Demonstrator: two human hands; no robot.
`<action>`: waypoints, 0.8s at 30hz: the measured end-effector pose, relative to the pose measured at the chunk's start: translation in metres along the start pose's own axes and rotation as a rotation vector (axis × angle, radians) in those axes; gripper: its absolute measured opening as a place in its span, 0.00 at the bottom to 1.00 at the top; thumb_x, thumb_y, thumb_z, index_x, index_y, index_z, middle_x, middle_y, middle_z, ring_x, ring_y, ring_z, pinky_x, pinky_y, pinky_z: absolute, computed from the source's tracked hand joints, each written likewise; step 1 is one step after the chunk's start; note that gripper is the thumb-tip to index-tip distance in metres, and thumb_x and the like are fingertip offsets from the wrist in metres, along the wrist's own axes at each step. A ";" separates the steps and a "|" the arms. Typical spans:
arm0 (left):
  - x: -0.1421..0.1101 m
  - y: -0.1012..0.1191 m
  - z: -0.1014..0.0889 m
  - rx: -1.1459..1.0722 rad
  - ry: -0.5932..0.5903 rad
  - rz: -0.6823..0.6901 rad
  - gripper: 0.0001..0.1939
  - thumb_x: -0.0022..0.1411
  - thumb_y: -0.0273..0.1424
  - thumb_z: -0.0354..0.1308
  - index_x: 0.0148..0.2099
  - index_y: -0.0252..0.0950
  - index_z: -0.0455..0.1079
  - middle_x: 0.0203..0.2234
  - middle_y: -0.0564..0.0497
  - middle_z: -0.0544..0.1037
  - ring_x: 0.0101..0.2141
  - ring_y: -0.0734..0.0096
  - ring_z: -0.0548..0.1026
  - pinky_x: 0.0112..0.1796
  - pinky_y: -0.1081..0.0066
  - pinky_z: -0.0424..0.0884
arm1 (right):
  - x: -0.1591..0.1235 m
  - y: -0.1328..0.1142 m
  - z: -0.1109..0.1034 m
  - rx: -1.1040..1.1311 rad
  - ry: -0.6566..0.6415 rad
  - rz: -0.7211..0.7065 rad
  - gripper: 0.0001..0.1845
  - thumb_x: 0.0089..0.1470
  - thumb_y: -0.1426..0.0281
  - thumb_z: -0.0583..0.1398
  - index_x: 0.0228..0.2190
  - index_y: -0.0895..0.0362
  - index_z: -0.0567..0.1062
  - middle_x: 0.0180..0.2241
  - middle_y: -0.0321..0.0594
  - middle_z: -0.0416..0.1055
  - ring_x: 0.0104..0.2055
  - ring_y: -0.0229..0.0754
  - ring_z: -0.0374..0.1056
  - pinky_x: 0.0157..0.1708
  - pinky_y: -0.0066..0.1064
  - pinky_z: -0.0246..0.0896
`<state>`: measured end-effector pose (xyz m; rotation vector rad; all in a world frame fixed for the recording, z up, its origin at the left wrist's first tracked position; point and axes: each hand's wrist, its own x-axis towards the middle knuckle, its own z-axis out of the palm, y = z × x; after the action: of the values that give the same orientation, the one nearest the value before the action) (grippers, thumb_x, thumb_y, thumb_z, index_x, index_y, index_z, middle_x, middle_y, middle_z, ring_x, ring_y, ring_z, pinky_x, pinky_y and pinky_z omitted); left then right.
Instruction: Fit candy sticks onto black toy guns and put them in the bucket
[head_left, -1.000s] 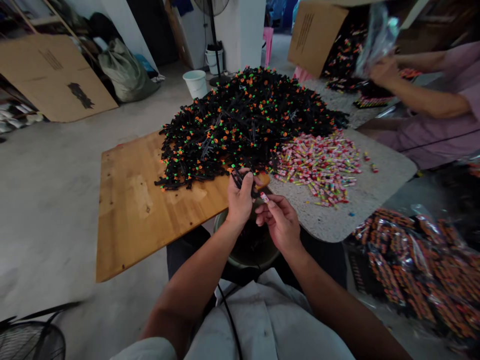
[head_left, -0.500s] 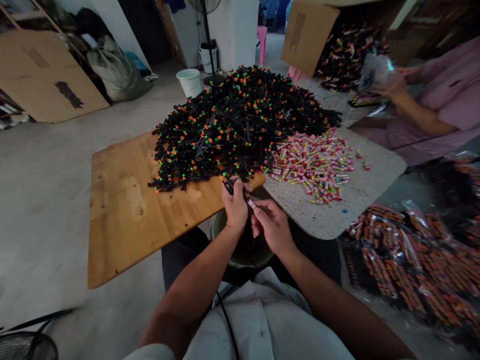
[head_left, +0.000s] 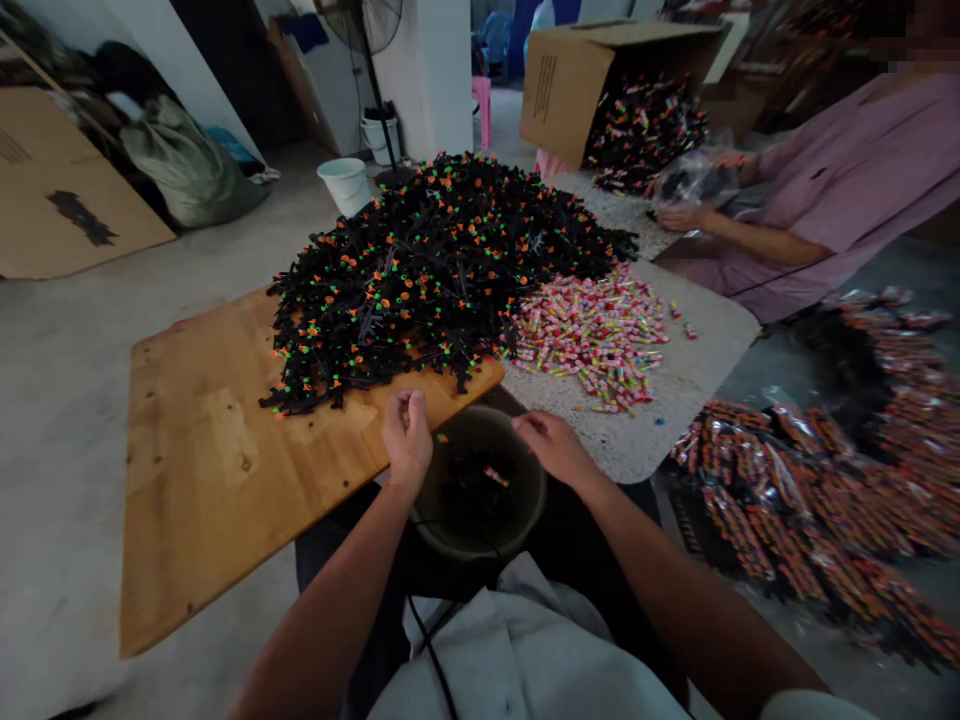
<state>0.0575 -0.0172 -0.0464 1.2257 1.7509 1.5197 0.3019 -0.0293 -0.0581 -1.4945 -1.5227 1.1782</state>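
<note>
My left hand [head_left: 407, 440] is over the front edge of the wooden board [head_left: 187, 480], its fingers loosely curled and apart, with nothing visible in them. Across the bucket, my right hand [head_left: 556, 448] hovers by the grey tabletop's corner, fingers bent loosely and seemingly bare. Between the two hands stands a dark bucket [head_left: 480, 545] holding black pieces. A pink-and-white tube [head_left: 495, 476] shows inside it, and a small orange-and-green tip [head_left: 442, 438] is near its left rim. Beyond my hands rises a heap of black plastic toy guns [head_left: 420, 280] with orange and green tips.
Small pink candy-like tubes [head_left: 585, 330] are piled on the grey speckled tabletop [head_left: 697, 370]. Bagged orange-and-black goods [head_left: 810, 500] cover the floor at right. A person in a pink shirt [head_left: 847, 190] handles a clear bag beside an open carton [head_left: 562, 90].
The black toy gun and pink tube have left my hands, and a pink tube now shows in the bucket. My hands have moved apart. The view has shifted right.
</note>
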 end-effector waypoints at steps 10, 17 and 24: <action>0.074 0.040 0.074 0.806 -0.246 0.145 0.22 0.71 0.45 0.57 0.57 0.34 0.71 0.53 0.34 0.78 0.55 0.46 0.77 0.53 0.56 0.73 | 0.119 -0.028 -0.034 -0.842 0.315 0.210 0.24 0.67 0.58 0.60 0.50 0.67 0.80 0.47 0.66 0.80 0.53 0.58 0.77 0.50 0.38 0.67; 0.112 0.039 0.087 0.958 -0.299 -0.035 0.36 0.63 0.55 0.63 0.60 0.29 0.71 0.56 0.26 0.75 0.55 0.36 0.77 0.53 0.51 0.73 | 0.118 -0.023 -0.036 -0.873 0.283 0.227 0.20 0.68 0.64 0.58 0.50 0.65 0.80 0.49 0.65 0.79 0.54 0.58 0.77 0.50 0.39 0.67; 0.121 0.028 0.060 0.749 -0.189 0.234 0.14 0.70 0.39 0.57 0.50 0.36 0.77 0.51 0.38 0.80 0.53 0.50 0.78 0.57 0.57 0.70 | 0.090 -0.031 -0.031 -0.444 0.338 -0.049 0.14 0.67 0.63 0.57 0.45 0.59 0.77 0.43 0.53 0.81 0.44 0.50 0.78 0.45 0.36 0.68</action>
<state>0.0605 0.1169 -0.0127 1.9112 2.1785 0.8066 0.3107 0.0659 -0.0292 -1.8193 -1.6332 0.5354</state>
